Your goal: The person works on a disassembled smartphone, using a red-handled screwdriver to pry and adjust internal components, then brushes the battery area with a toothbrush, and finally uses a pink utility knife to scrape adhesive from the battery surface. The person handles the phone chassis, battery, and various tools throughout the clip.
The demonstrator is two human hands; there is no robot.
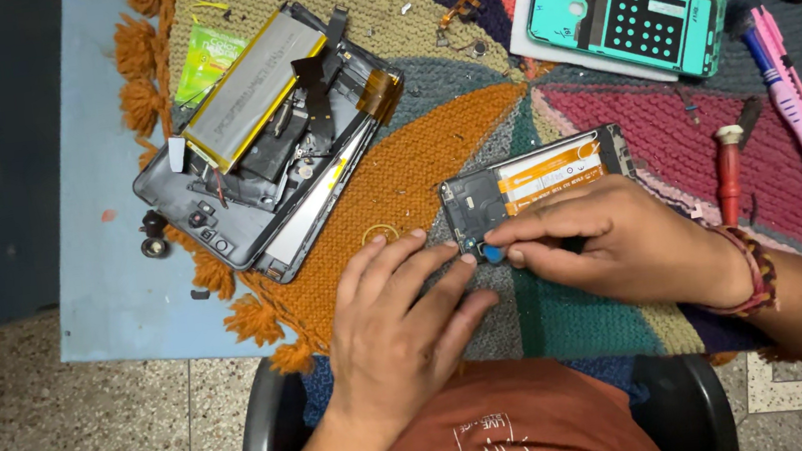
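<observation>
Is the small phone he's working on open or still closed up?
Open. The phone lies with its back cover off, showing the orange-labelled battery. The left hand steadies it while the right hand pinches a blue pick at its edge.

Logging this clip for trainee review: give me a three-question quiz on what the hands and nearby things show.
1. True or false: the right hand pinches a small blue pick against the opened phone.
2. Which lies left of the opened phone? A) a dismantled tablet B) a laptop C) a camera
3. Fill in: the left hand rests flat on the knitted ____.

Key
1. True.
2. A: the dismantled tablet lies there, with its grey battery lifted.
3. Mat: the colourful mat also bears a teal phone back and a red-handled screwdriver.
</observation>
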